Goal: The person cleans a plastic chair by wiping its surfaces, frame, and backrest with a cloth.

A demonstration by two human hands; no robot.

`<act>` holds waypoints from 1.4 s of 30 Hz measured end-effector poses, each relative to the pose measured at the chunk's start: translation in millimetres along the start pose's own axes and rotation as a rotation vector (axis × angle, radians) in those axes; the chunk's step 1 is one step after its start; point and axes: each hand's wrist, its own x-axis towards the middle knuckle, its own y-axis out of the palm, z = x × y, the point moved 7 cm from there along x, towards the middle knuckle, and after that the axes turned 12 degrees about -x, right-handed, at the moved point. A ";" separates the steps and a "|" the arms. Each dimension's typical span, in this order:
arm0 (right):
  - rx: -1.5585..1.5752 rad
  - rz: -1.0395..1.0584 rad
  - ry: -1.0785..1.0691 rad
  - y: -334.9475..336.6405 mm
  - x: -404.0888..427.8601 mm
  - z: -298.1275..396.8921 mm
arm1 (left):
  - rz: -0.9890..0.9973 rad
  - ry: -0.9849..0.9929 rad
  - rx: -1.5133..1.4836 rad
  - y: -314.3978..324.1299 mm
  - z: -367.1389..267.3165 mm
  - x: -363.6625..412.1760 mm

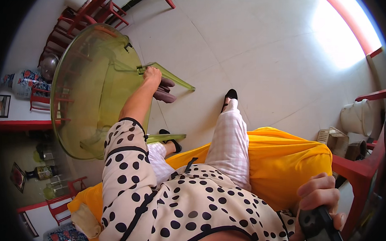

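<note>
My left hand (pixel 152 75) is closed in a fist beside a leg joint of a round, translucent green table (pixel 85 94). A mauve cloth bundle (pixel 165 95) with finger-like ends shows from under the fist; its gripped part is hidden. One tapered green leg (pixel 175 78) slants past the hand over the floor. A second leg (pixel 170 138) passes close to my left shoe (pixel 177 146). At the lower right, my right hand (pixel 321 201) holds a dark mobile phone (pixel 321 228), which the picture's rim partly cuts off.
I sit on a seat covered with yellow cloth (pixel 284 158). Red wooden chairs (pixel 60 36) line the far left. A white bucket (pixel 355 116) and a plastic basket (pixel 332 139) stand at right, near a red frame (pixel 357 169). Pale tiled floor (pixel 246 42) spreads ahead.
</note>
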 end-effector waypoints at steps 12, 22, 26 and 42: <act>0.057 -0.008 -0.185 -1.0 -5.9 68.1 | -0.240 -0.214 -0.343 -45.6 25.4 -88.5; 0.110 -0.025 -0.354 -5.7 -12.9 84.4 | -0.383 -0.278 -1.228 -20.2 0.0 -182.5; 0.086 -0.039 -0.386 -4.0 -16.1 94.4 | -0.573 -0.052 -1.593 -14.7 -7.7 -203.6; 0.050 0.028 -0.295 -3.0 -18.9 98.8 | -1.246 -0.188 -0.636 -238.3 174.7 -469.3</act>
